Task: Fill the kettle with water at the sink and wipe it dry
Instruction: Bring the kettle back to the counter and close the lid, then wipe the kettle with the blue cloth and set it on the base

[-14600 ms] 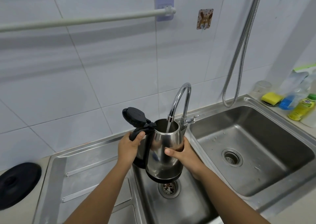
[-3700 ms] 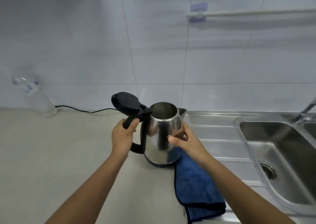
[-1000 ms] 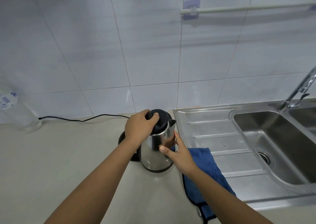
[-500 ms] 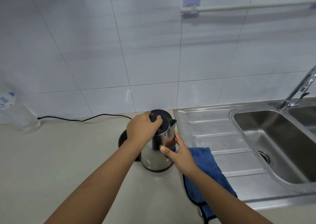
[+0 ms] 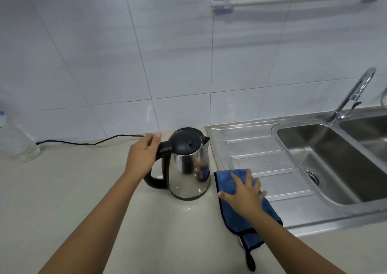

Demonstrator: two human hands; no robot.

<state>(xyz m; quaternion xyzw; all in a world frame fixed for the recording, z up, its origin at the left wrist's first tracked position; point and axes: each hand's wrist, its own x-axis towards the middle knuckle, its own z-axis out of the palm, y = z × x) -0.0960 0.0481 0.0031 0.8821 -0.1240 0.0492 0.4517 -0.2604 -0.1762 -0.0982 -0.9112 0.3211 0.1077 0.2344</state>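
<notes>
Kettle [image 5: 189,169] centre, lid shut; my left hand [image 5: 142,156] grips its handle; right hand [image 5: 246,192] spread flat on cloth [image 5: 225,179]; I read no writing.

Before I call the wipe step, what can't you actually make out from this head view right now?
- Water level: hidden by the shut lid of the kettle.
- Wetness on the kettle's steel: reflections mask any drops.
- Left hand: at the handle, but its fingers are hidden behind it.
- Blue cloth: middle covered by right hand.
- Clear bottle: cut off by the left edge.
</notes>
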